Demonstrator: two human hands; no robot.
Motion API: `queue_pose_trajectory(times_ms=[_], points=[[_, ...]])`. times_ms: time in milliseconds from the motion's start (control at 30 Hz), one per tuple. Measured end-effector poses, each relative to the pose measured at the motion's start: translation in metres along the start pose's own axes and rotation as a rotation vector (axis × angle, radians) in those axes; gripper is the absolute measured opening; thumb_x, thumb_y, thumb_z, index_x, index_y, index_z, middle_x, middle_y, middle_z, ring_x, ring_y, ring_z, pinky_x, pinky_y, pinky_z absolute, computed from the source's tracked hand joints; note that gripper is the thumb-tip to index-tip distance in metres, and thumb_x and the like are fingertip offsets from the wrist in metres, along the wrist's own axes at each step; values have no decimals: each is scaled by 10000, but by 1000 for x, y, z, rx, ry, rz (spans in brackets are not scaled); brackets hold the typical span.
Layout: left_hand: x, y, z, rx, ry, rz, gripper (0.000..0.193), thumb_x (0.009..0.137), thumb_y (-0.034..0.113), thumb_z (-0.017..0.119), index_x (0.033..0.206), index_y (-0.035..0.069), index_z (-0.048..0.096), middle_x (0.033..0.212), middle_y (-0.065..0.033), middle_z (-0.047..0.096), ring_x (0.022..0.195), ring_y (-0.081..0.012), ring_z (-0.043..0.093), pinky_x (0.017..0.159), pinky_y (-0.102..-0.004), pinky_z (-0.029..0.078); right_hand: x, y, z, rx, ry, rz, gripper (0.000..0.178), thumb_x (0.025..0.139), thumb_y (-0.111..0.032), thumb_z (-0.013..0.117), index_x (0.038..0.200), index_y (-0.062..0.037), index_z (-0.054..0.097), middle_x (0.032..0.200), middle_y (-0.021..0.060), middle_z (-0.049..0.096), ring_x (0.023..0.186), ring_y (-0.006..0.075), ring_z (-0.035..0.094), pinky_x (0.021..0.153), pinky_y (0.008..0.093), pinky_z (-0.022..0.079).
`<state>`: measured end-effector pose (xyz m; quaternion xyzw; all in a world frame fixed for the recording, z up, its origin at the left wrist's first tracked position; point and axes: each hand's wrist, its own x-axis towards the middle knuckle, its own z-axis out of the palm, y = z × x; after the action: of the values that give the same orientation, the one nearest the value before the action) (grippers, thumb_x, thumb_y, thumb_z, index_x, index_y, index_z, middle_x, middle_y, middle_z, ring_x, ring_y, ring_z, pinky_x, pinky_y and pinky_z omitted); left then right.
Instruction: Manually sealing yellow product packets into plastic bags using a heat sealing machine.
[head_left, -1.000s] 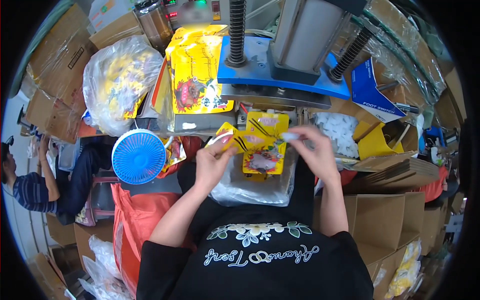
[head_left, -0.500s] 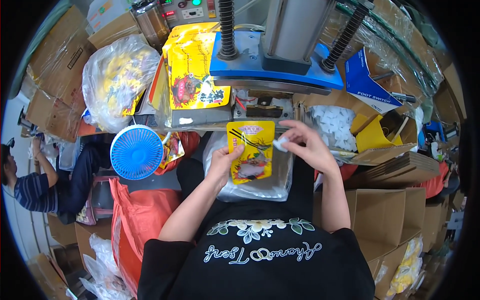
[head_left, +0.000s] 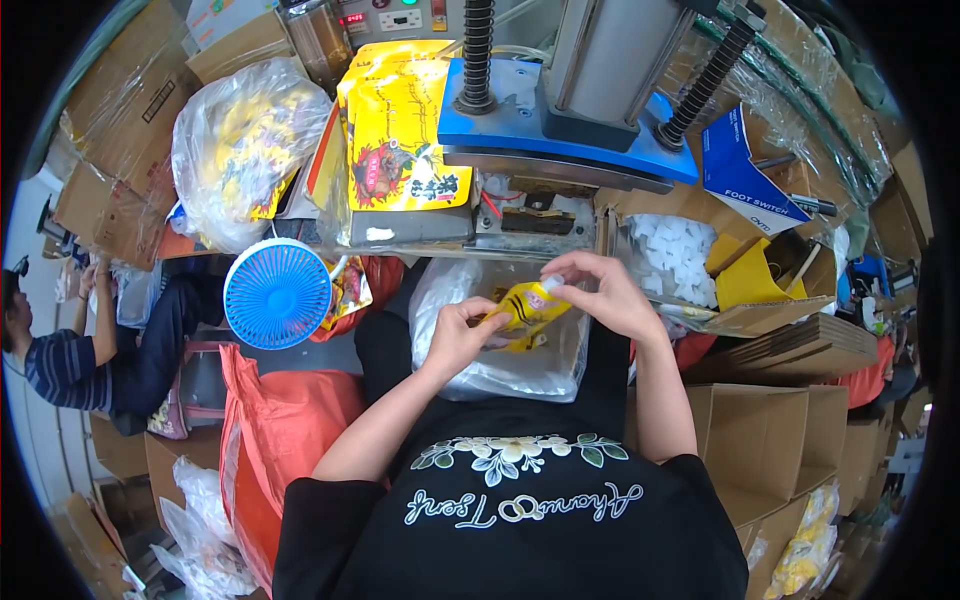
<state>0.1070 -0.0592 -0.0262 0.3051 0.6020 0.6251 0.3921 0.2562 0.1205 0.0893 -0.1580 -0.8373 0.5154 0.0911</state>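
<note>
A flat yellow printed pouch is held over my lap, bent and tilted. My left hand pinches its left side between thumb and fingers. At its upper right end, a small white plastic piece is gripped by the closed fingertips of my right hand. The piece meets the pouch there; whether it sits inside the opening I cannot tell. Below both hands, a container lined with a transparent plastic bag rests on my lap. Some yellow shows inside it, under the pouch.
A blue press with springs stands ahead. Yellow pouches are stacked left of it; a box of white pieces sits right. A blue fan and red bag are at left, cardboard boxes at right. Another person sits far left.
The pouch has gone from upright and flat to bent and tilted. My right hand has brought the white piece against its upper end. The view has shifted slightly.
</note>
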Motion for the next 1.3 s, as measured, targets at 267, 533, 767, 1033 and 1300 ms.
queue_pose_trajectory(times_ms=[267, 533, 767, 1033, 1300], points=[[36, 34, 14, -31, 25, -82, 303, 906, 224, 691, 937, -77, 700, 818, -71, 710, 676, -66, 619, 603, -237, 494, -5, 15, -14, -136, 459, -34, 439, 857, -105, 697, 1275, -55, 575, 1112, 89, 664, 984, 166, 622, 868, 295, 489], [61, 52, 29, -502, 95, -272, 240, 892, 133, 680, 916, -106, 667, 876, -135, 709, 695, -142, 676, 609, -266, 539, -60, 45, -54, -684, 570, 323, 294, 868, -184, 679, 1096, 2, 663, 997, 143, 674, 918, 279, 653, 807, 351, 493], [82, 80, -32, 489, 265, 322, 400, 880, 264, 687, 1171, -2, 619, 1101, -121, 672, 969, -232, 641, 836, -358, 492, -62, 51, -50, -601, 339, 174, 247, 872, -73, 625, 1099, 19, 654, 1022, 147, 617, 934, 316, 607, 824, 344, 466], [39, 44, -81, 1170, 411, 555, 375, 786, 174, 735, 1155, 151, 672, 1296, -43, 604, 1305, -257, 471, 1154, -526, 146, -60, 71, -50, -111, 612, 220, 182, 901, -90, 627, 1070, -23, 629, 871, 25, 629, 767, 85, 547, 694, 234, 448], [-2, 88, -33, 259, 225, 295, 70, 862, 36, 699, 915, -10, 701, 815, 6, 638, 754, -33, 559, 664, -188, 437, -37, 26, -24, 131, 602, 136, 196, 873, -56, 675, 1045, -36, 586, 963, 23, 666, 832, 80, 598, 701, 209, 466]])
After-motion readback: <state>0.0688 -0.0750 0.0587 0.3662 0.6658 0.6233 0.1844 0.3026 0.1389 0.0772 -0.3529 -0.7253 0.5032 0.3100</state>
